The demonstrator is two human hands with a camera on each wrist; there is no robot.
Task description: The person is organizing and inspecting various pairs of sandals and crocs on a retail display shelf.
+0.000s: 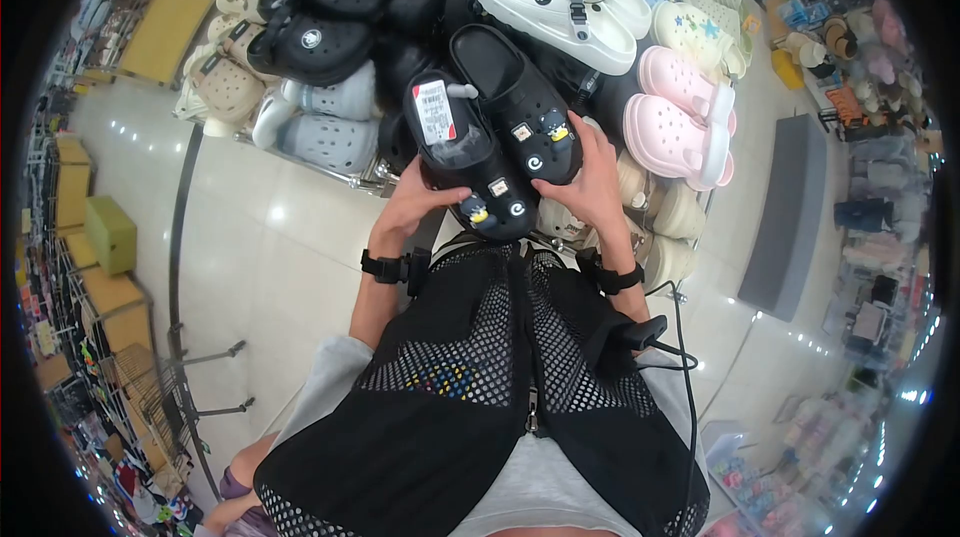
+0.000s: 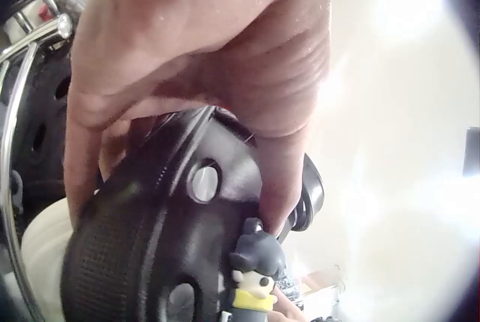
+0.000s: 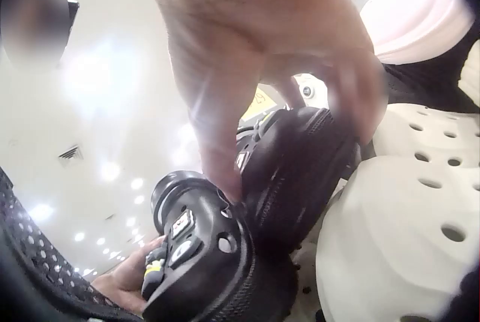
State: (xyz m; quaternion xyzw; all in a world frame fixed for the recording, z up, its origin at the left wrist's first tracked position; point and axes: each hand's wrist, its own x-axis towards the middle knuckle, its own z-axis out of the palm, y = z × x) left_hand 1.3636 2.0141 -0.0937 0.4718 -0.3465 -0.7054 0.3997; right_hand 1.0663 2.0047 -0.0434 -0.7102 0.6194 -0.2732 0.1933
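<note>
Two black clogs with cartoon charms are held side by side, toes toward the wearer. My left hand (image 1: 408,205) grips the left clog (image 1: 462,175) at its outer side, the thumb on top beside a dark-haired figure charm (image 2: 255,269). A white price tag with red corners (image 1: 433,113) hangs inside that clog's heel. Around the toe of the right clog (image 1: 520,102) curls my right hand (image 1: 590,182), its thumb close to the gap between the two shoes. In the right wrist view the clogs' toes overlap, and pale clogs (image 3: 397,224) lie beside them.
White clogs (image 1: 560,12) and pink clogs (image 1: 680,127) sit on the display at the right. Grey clogs (image 1: 325,142) and other black ones (image 1: 312,42) are at the left. A metal rack rail (image 2: 15,134) edges the display. A green box (image 1: 110,235) stands farther left.
</note>
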